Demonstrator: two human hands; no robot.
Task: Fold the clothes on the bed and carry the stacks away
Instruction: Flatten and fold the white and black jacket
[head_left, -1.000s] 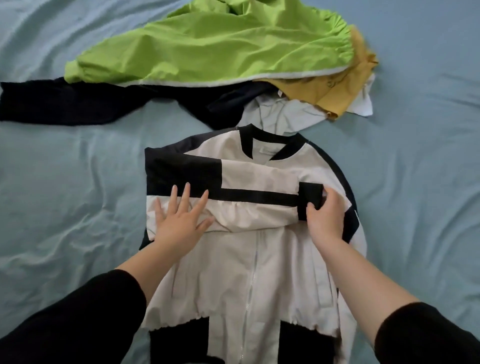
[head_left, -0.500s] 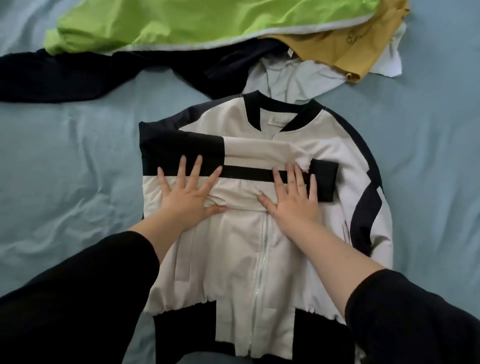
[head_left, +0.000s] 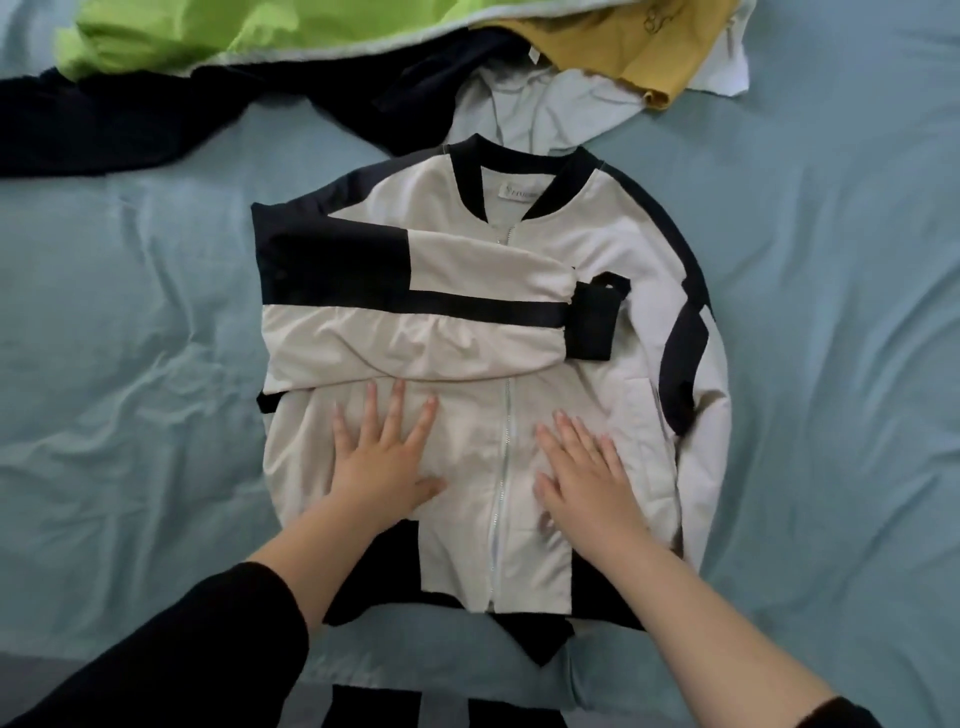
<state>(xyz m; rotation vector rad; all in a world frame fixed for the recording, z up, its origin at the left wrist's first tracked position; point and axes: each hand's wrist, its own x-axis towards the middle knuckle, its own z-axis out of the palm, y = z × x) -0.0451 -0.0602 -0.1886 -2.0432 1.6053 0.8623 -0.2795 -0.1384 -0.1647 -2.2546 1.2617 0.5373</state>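
Observation:
A cream and black zip jacket (head_left: 587, 244) lies front up on the blue bed sheet (head_left: 130, 364), collar away from me. Its left sleeve (head_left: 415, 317) is folded across the chest, black cuff pointing right. My left hand (head_left: 382, 457) lies flat with fingers spread on the jacket's lower front, left of the zip. My right hand (head_left: 582, 478) lies flat on the front, right of the zip. Both hold nothing. The jacket's right sleeve runs down its right edge.
Behind the jacket lies a heap of unfolded clothes: a lime green garment (head_left: 234, 31), a dark navy one (head_left: 156, 119), a mustard yellow one (head_left: 639, 47) and a pale grey one (head_left: 550, 109). Bare wrinkled sheet spreads left and right of the jacket.
Both hands slid from the folded sleeve down toward me onto the jacket's lower front. The right hand let go of the black cuff earlier and flattened. The view moved closer.

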